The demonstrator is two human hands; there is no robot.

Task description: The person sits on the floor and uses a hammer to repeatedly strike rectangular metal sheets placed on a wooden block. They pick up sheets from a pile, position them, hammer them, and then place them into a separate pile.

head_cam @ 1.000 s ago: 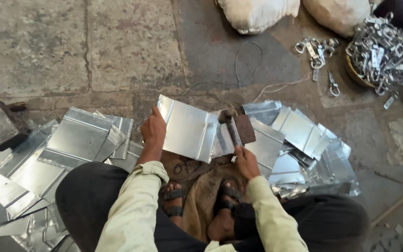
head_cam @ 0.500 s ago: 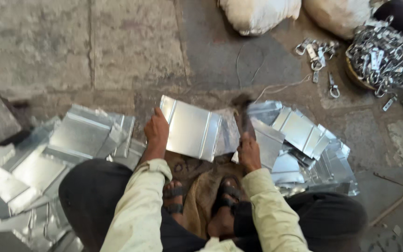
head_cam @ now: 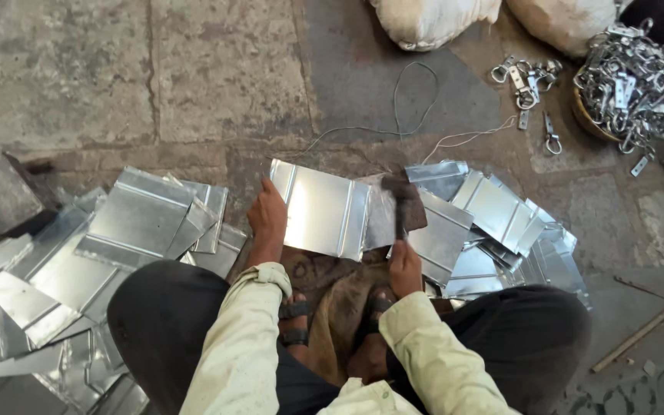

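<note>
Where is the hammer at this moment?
In the head view, the hammer is right of centre, gripped by the right hand, its head beside the metal sheet.

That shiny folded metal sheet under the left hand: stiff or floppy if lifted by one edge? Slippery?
Probably thin and light: the metal sheet looks like the flat pieces piled on both sides. Its pressed ridges and folded edge should keep it fairly stiff, though it may flex a little. The glossy face looks slick, and the left hand grips its edge, which may be sharp.
</note>
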